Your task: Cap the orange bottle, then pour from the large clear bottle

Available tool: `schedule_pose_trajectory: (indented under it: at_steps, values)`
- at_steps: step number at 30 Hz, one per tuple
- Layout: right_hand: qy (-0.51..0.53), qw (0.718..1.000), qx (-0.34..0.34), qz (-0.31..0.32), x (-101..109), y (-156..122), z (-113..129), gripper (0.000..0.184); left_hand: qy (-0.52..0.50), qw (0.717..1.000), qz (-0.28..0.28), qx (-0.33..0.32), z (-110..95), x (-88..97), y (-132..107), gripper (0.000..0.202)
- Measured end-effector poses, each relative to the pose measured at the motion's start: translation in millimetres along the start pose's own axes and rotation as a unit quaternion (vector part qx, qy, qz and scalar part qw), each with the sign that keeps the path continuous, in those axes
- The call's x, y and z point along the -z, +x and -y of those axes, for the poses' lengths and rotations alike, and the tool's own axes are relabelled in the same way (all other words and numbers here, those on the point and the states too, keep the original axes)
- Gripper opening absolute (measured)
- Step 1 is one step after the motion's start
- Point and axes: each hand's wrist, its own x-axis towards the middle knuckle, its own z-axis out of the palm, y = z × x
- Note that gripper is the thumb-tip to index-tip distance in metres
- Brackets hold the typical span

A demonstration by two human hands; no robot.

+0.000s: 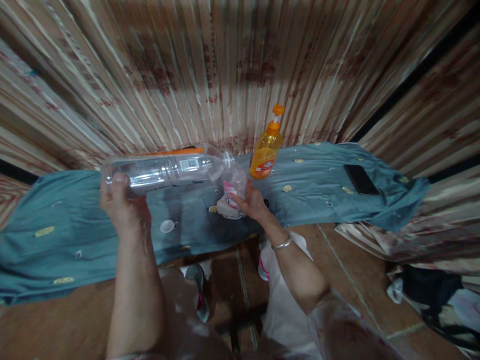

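Note:
My left hand (pixel 125 205) is wrapped round the base end of a large clear plastic bottle (pixel 180 167), which lies nearly level in the air with its neck to the right. Its mouth meets the top of a small clear bottle (pixel 235 176) with a pink label. Fingers of my right hand (pixel 255 201) close around that small bottle from the right. A crumpled whitish cloth (pixel 229 209) is at the small bottle's foot. Whether liquid is in either bottle, I cannot tell. On the bench, a small white cap (pixel 167 226) lies below the large bottle.
An orange pump bottle (pixel 265 155) with yellow-orange liquid stands at the back of the cloth-covered bench (pixel 315 200). A black phone (pixel 361 179) lies to the right. Striped curtains (pixel 232 65) hang behind. Dark fabric and a bag-like pile (pixel 431 285) are at lower right.

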Motion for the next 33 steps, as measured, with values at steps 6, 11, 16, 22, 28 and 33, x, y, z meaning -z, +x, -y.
schedule_pose_trajectory:
  at_steps: [6, 11, 16, 22, 28, 33]
  values:
    - [-0.011, 1.0, 0.009, -0.007, -0.6, 0.0, -1.8, 0.068, 0.027, 1.0, 0.001, 0.002, 2.0, 3.6, 2.7, 0.044]
    - [-0.011, 1.0, 0.015, -0.008, -1.2, 0.3, -1.8, 0.065, 0.042, 0.999, 0.018, -0.004, 3.0, 5.3, 3.1, 0.046]
    - [-0.013, 1.0, 0.015, -0.004, -1.2, 0.4, -2.5, 0.064, 0.031, 0.999, 0.022, -0.005, 0.3, 3.5, 1.4, 0.042]
    - [-0.021, 1.0, 0.007, 0.004, 0.9, 0.3, 0.5, 0.067, 0.009, 1.0, 0.01, -0.001, -2.3, 0.8, -0.2, 0.04]
    - [-0.024, 1.0, -0.008, 0.007, 1.6, 0.3, 2.3, 0.068, 0.027, 0.999, 0.015, 0.005, -1.3, 2.7, 0.7, 0.052]
    - [-0.021, 1.0, -0.012, 0.012, 2.2, 0.2, 4.7, 0.064, 0.034, 0.999, 0.02, -0.001, 0.1, 3.1, 0.7, 0.051]
